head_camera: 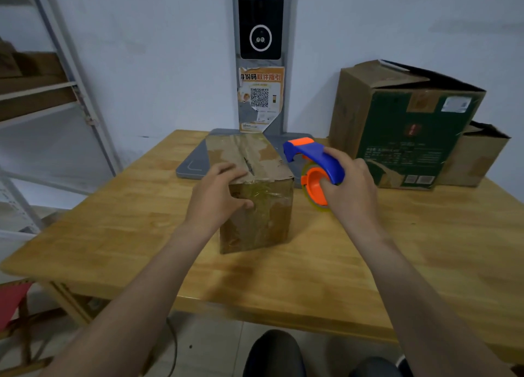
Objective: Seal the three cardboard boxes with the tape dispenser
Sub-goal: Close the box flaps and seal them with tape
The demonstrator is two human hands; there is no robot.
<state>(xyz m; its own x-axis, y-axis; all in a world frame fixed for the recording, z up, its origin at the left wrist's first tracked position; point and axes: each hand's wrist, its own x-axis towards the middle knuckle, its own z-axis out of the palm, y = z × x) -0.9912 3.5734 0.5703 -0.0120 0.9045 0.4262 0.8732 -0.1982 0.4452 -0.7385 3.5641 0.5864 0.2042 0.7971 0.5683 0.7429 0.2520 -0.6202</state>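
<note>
Head view, workbench. My left hand (218,195) holds the near left corner of the small cardboard box (261,206): the fingers lie curved over the top edge and the thumb presses on the front face. This box stands at the middle of the wooden table (127,235), its far end over the grey base plate (192,164) of a kiosk post (259,115). Its top flaps are down; the surface paper is torn, and a dark slit shows along the centre seam. Glossy clear tape covers part of the front face.

My right hand (354,192) grips the tape dispenser (314,164), fingers wrapped round the blue handle, thumb at the orange hub. I hold the dispenser in the air just beside the small box's right top edge, its orange-tipped nose pointing away from me. Whether it touches the box cannot be told.

The tall green-printed box (408,127) stands upright at the far right of the table, its top flaps open. The third brown box (476,161) sits just behind and to the right of it, partly hidden, with its top also open.

An orange QR-code poster (261,93) is stuck on the post below a dark screen (259,19). A metal shelf rack (71,93) stands at the left.
</note>
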